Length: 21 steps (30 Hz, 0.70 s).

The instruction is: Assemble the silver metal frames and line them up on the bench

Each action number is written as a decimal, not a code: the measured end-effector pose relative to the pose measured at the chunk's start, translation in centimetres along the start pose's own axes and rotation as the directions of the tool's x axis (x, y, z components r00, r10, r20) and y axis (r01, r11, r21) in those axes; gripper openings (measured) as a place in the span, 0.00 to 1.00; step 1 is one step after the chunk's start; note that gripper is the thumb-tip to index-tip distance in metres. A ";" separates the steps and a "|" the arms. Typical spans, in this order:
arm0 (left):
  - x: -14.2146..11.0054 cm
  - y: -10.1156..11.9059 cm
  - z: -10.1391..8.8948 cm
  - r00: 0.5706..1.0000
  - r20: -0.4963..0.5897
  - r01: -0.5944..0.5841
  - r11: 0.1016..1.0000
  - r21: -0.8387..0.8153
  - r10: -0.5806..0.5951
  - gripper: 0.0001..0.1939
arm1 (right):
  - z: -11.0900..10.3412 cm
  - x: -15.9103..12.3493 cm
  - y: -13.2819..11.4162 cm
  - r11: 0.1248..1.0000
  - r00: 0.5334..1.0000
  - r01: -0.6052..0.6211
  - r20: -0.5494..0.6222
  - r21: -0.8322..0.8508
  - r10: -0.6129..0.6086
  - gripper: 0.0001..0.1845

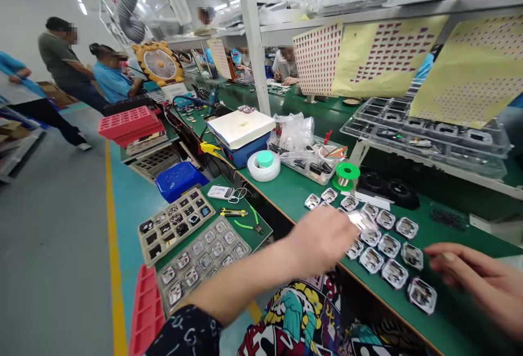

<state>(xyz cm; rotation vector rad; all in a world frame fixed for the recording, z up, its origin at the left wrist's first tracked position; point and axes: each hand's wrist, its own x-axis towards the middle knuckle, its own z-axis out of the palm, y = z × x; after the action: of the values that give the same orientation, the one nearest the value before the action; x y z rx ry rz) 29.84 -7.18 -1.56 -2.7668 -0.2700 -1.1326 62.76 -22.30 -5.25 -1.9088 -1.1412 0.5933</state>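
Green workbench: metallic cases in rows; left hand blurred over them, right hand curled beside; either grip, can't tell. Seemingly arranging; next needs careful spacing.

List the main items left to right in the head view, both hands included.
Stacked red trays → blue plastic bin → white handheld device → white roll → left hand → black twin-circle part → right hand. Metal-rimmed frames omitted: they overlap several spots.

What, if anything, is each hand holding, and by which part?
Left hand: seemingly a shiny piece, by the edge nearest the fingers; blur hides the exact grip. Right hand: nothing visibly held.
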 end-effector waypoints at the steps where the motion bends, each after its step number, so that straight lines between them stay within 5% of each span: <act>1: 0.4 2.3 1.1 0.998 0.023 -0.063 0.998 -0.024 0.064 0.09 | 0.1 0.0 0.0 1.000 0.998 -0.005 0.070 0.020 0.004 0.29; 5: 1.8 6.2 3.9 0.974 0.080 -0.207 0.977 -0.052 0.211 0.11 | 0.3 -0.1 -0.6 0.999 0.969 -0.025 0.245 0.035 0.016 0.27; 10: 2.2 6.0 4.5 0.957 0.129 -0.255 0.965 -0.061 0.261 0.10 | 1.0 -1.0 -2.2 0.999 0.944 -0.027 0.331 0.027 0.016 0.28; 16: 1.5 6.8 4.7 0.956 0.141 -0.224 0.951 -0.213 0.257 0.10 | 1.9 -1.4 -2.7 0.956 0.905 -0.039 0.415 0.290 -0.089 0.27; 19: 1.7 7.3 5.3 0.994 0.090 0.087 0.907 -0.411 -0.054 0.12 | 1.8 -1.2 -2.2 0.921 0.915 -0.052 0.388 0.385 -0.110 0.24; 21: 2.1 7.8 5.6 0.902 0.174 0.417 0.696 -0.585 -0.394 0.14 | 1.8 -1.3 -2.1 0.910 0.917 -0.052 0.380 0.411 -0.120 0.23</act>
<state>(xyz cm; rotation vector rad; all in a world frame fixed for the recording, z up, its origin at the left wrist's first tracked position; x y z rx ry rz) 36.82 -13.49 -4.47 -3.4138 -0.6589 -1.4953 59.79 -22.18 -4.55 -1.4311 -1.1788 1.1485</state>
